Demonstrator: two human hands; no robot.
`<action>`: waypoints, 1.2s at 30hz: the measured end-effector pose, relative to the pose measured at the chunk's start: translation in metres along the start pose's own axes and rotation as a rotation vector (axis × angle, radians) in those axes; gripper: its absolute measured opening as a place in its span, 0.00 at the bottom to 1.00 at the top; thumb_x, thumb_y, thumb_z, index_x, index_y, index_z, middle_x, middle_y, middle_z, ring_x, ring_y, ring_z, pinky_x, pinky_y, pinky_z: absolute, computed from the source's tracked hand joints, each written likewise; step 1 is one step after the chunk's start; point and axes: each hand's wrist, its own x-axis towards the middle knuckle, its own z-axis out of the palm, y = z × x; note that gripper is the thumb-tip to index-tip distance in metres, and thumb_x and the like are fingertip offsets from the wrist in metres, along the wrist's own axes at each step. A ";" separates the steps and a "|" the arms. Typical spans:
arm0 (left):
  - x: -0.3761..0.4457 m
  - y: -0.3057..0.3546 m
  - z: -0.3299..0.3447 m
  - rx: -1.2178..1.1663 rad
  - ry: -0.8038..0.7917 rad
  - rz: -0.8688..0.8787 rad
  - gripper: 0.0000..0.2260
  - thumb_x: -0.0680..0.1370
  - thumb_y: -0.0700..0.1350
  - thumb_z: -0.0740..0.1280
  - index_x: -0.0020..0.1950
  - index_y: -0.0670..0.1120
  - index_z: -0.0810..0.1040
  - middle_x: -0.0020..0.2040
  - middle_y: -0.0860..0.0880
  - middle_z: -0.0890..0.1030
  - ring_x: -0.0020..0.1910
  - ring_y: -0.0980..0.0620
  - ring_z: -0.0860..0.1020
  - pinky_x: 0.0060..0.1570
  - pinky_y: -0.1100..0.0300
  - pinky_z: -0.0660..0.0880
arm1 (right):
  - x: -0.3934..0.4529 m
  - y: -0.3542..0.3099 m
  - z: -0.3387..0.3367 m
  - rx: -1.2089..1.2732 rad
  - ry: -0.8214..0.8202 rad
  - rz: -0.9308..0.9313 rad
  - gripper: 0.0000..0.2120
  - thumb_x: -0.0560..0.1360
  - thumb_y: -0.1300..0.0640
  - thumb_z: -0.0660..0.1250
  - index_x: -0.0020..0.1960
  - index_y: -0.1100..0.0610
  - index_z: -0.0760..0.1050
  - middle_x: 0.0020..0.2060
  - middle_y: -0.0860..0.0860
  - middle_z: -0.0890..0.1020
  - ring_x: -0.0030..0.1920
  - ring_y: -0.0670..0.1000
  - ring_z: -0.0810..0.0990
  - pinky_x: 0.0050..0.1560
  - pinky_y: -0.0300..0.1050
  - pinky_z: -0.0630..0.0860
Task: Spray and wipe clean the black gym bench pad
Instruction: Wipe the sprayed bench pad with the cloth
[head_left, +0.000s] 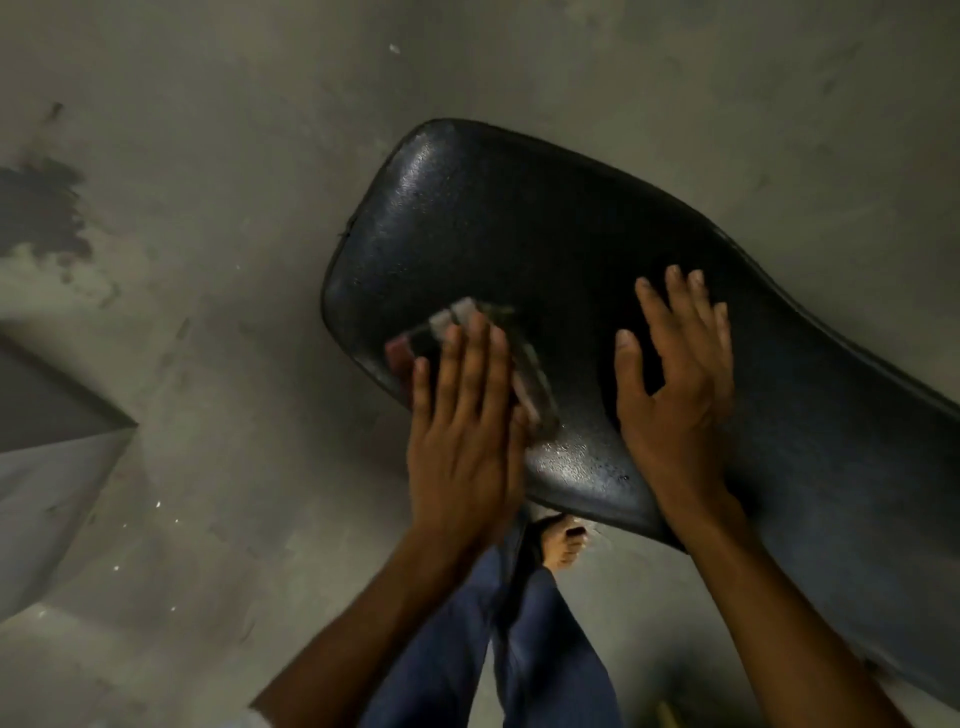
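The black gym bench pad (519, 228) runs from the upper middle down to the right edge, its textured surface shiny with wet droplets near the top left corner and the near edge. My left hand (462, 415) lies flat on a folded, blurred cloth (457, 322) with pinkish and grey stripes, pressing it onto the pad's left end. My right hand (675, 395) rests palm down on the pad beside it, fingers spread, holding nothing. No spray bottle is in view.
Grey concrete floor (234, 182) surrounds the pad, with a dark wet stain (41, 213) at the left. A pale slanted wall corner (47, 467) juts in at the left edge. My blue trouser legs (519, 649) and a bare foot (563, 540) stand below the pad.
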 end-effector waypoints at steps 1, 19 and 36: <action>0.005 -0.003 0.000 -0.015 0.027 -0.060 0.29 0.88 0.51 0.53 0.87 0.42 0.51 0.88 0.43 0.50 0.87 0.44 0.47 0.85 0.40 0.47 | -0.012 0.007 -0.002 -0.037 0.013 0.021 0.23 0.87 0.56 0.64 0.81 0.57 0.71 0.83 0.58 0.68 0.86 0.57 0.61 0.87 0.60 0.54; 0.021 0.025 0.011 -0.010 0.049 0.006 0.30 0.88 0.53 0.51 0.87 0.41 0.50 0.88 0.42 0.49 0.87 0.43 0.46 0.85 0.40 0.43 | -0.069 0.034 -0.019 -0.070 0.050 0.169 0.23 0.88 0.51 0.62 0.81 0.54 0.70 0.84 0.55 0.67 0.87 0.54 0.58 0.88 0.57 0.49; 0.027 -0.025 -0.002 -0.067 -0.046 0.277 0.31 0.85 0.52 0.53 0.85 0.38 0.56 0.87 0.39 0.54 0.87 0.40 0.50 0.85 0.39 0.46 | -0.084 -0.028 0.023 -0.225 -0.056 -0.083 0.28 0.89 0.46 0.53 0.87 0.52 0.59 0.87 0.55 0.59 0.88 0.59 0.55 0.87 0.63 0.53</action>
